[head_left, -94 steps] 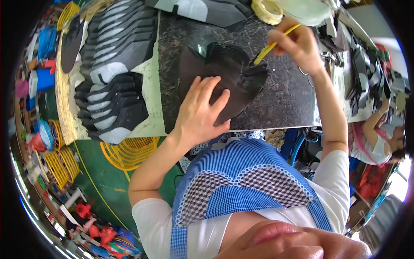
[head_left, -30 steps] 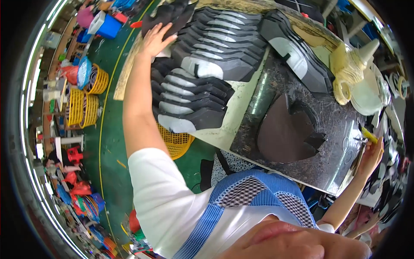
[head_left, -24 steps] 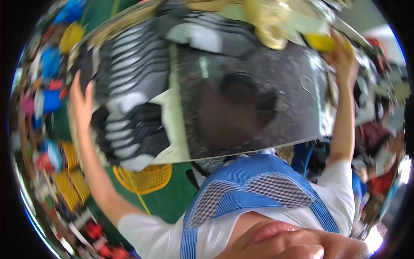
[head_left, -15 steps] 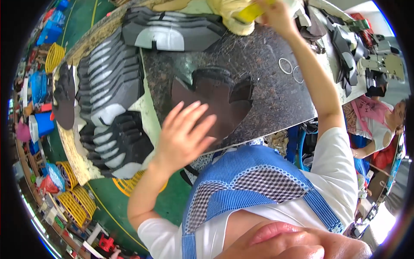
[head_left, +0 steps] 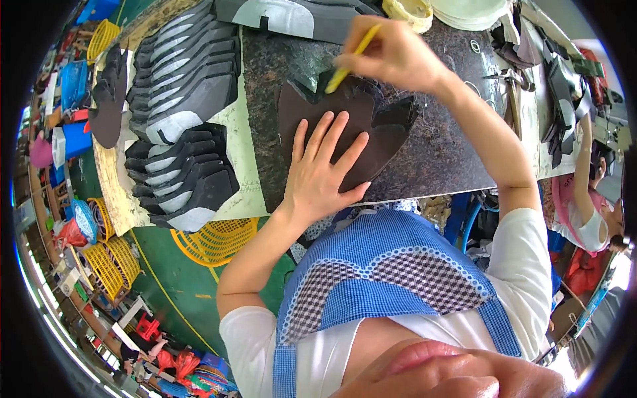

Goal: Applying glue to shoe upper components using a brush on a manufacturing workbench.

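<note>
My left hand [head_left: 326, 169] lies flat with its fingers spread on the dark brown cut pieces [head_left: 381, 152], which lie overlapped on a dark speckled slab [head_left: 451, 149]. In my right hand [head_left: 401, 58] is a flat yellow brush [head_left: 338, 79], gripped between thumb and fingers and tilted. Its lower end meets the far edge of the brown pieces, near a black strip; bristles cannot be made out. Beyond the right hand stands a cream-crusted pot [head_left: 410, 14].
Rows of overlapped black-and-grey pieces [head_left: 182, 93] line the left of the table, with more at the far edge. A white round stack [head_left: 468, 12] stands far right, scissors [head_left: 517, 79] below it. A yellow basket [head_left: 215, 239] sits left below. Another person [head_left: 587, 212] is at right.
My right hand has brought the yellow brush from over the pot nearer, to the brown pieces. My left hand has come down flat on them. The view has shifted.
</note>
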Demonstrator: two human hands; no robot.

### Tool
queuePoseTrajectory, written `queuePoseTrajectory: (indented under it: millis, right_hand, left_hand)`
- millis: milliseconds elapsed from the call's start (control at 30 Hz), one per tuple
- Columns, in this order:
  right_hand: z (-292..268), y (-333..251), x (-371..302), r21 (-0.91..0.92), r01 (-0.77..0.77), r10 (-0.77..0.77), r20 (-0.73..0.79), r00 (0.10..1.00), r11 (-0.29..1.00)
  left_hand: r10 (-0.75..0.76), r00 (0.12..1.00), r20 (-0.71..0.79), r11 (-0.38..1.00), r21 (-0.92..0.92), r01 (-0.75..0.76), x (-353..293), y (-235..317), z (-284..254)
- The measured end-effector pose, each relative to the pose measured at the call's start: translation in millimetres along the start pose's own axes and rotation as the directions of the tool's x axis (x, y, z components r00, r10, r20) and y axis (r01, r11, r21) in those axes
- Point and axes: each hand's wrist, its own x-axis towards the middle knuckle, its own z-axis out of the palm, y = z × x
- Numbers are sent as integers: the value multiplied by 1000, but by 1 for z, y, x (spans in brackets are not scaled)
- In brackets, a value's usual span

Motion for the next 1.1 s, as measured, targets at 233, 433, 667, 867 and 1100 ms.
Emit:
queuePoseTrajectory:
  millis: [233,433,667,867,1100]
  right_hand:
    - [-6,-18,-39,246,-204,222,-50,974,948]
    - [3,-23,-93,-67,-109,101,-116,988,992]
    - [-30,-28,-83,389,-329,449,-276,850,861]
    - [-34,0,-62,57,-425,428,-147,892,904]
    - [-6,-22,3,-183,-30,35,26,999,983]
  left_hand:
    - [-32,993,-115,994,-105,20,-4,-2,0]
    - [-58,976,-211,988,-151,26,0,-3,6]
    - [3,981,-193,996,-83,-19,0,-2,-4]
    - [-11,982,-187,999,-43,3,-3,0,-2]
    - [-21,998,-62,990,136,29,-6,18,-3]
